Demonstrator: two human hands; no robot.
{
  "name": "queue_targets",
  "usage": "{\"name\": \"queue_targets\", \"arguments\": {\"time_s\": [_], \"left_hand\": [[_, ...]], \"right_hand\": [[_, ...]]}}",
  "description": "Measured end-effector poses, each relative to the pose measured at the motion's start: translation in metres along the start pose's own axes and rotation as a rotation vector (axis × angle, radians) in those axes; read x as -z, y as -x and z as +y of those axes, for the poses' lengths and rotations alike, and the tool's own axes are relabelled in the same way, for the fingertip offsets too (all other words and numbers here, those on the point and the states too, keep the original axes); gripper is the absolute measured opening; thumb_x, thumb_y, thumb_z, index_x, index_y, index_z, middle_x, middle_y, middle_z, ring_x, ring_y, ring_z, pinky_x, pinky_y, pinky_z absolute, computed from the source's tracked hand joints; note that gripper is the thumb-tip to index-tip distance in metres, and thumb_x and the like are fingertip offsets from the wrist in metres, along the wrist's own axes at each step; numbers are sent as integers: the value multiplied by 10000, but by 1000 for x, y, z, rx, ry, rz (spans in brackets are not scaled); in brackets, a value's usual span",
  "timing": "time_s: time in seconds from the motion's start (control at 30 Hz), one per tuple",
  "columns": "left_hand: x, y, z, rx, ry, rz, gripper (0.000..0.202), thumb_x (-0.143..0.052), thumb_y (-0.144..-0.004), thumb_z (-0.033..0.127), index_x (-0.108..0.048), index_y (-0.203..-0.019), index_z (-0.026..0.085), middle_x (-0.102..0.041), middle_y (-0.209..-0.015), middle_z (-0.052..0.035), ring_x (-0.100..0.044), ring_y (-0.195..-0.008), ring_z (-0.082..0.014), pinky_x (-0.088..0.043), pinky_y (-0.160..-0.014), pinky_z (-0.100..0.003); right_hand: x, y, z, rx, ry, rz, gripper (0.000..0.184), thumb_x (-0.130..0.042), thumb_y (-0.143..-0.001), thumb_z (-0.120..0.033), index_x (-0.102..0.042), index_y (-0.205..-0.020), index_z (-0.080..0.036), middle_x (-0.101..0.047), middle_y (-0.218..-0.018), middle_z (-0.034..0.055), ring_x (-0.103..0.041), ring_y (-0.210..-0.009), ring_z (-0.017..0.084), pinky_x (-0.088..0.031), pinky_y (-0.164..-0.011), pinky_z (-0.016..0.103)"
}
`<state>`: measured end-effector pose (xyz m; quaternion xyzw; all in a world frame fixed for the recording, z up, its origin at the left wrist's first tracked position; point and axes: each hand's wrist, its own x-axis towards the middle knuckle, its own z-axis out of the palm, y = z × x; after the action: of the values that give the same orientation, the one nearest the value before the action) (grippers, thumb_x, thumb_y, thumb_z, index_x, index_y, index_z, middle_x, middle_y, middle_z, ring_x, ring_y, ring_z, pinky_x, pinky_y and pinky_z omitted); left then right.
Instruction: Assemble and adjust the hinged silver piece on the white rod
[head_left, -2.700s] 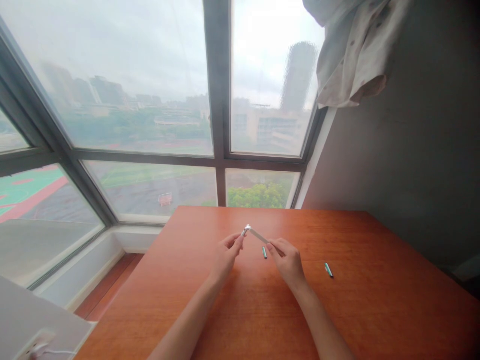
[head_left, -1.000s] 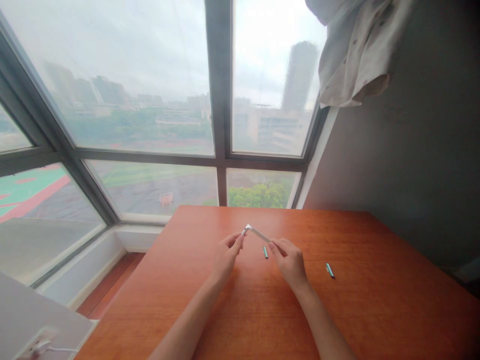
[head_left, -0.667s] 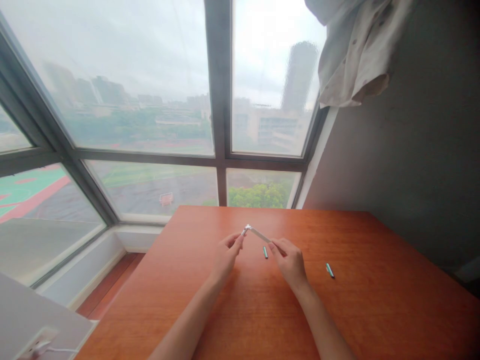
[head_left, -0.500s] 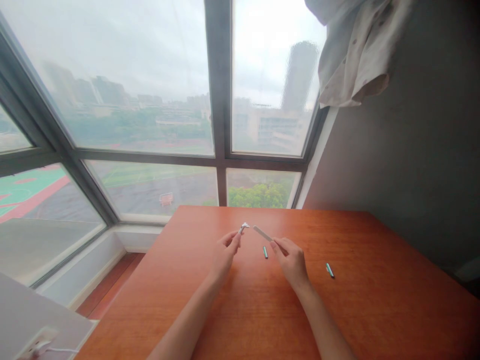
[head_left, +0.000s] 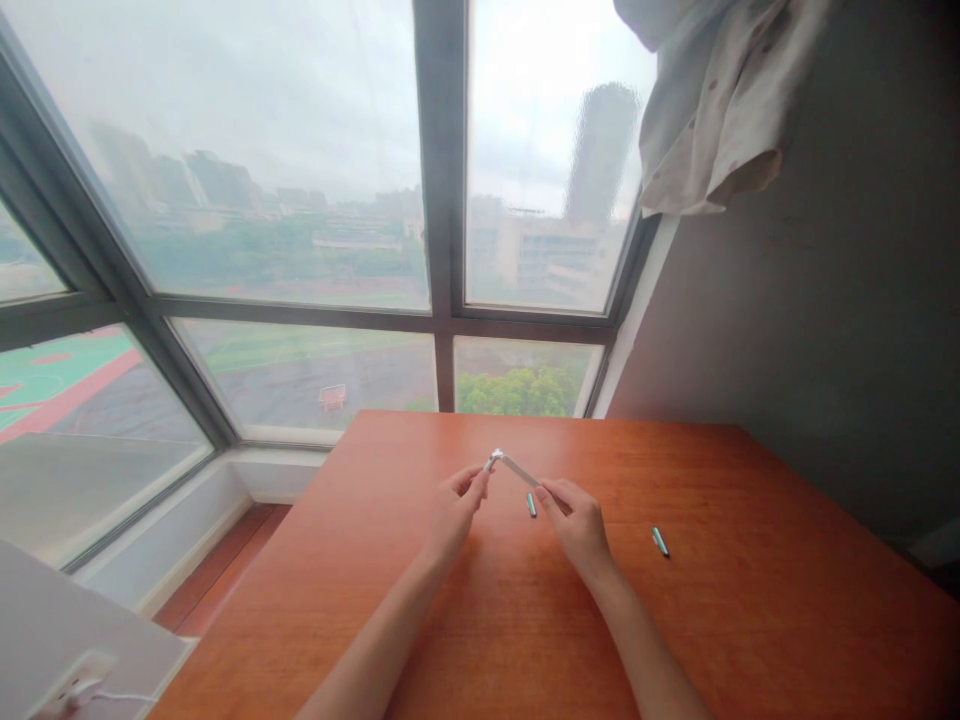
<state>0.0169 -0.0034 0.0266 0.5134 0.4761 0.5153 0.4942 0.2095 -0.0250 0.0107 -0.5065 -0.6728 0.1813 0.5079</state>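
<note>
The left hand (head_left: 452, 507) pinches a small silvery tool (head_left: 491, 461) between closed fingers and thumb, its head poking out past the fingertips. The right hand (head_left: 574, 515) clasps a pale stick (head_left: 519, 471) by its near end; the far end sits at that head, touching or not I can't tell from here. 2 green-and-dark pieces (head_left: 532, 504) lie on the table (head_left: 300, 560).

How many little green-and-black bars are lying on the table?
2. One bar is just left of the right hand; the other bar is farther right. The hands might hide more.
</note>
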Motion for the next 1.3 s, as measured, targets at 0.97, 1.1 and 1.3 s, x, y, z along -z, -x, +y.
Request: {"name": "queue_targets", "arguments": {"time_s": [0.97, 1.1, 1.3], "left_hand": [[-1, 1, 3, 4, 18, 7, 489, -607, -736, 550, -708, -961, 127, -491, -601, 9, -389, -522, -104, -288, -497, -225], [-1, 1, 3, 7, 20, -2, 469, -609, -747, 533, -706, -969, 132, -486, -604, 11, -389, -524, -101, -292, -502, -224], [0, 0, 1, -9, 21, 0, 498, -611, -742, 545, -705, -979, 118, -492, -608, 5, -398, -527, -99, -297, -496, -219]], "right_hand": [[3, 0, -7, -51, -71, -4, 359, -492, -887, -426, -713, -828, -150, -637, -691, 41, -568, -643, 167, -420, -587, 233], [3, -1, -7, -57, -61, -9, 371, -489, -888, -436, -718, -853, -146, -637, -692, 48, -571, -656, 176, -422, -597, 240], [3, -1, -6, -75, -70, 4, 400, -493, -876, -469, -728, -863, -145, -660, -709, 56, -587, -666, 181, -437, -602, 241]]}}
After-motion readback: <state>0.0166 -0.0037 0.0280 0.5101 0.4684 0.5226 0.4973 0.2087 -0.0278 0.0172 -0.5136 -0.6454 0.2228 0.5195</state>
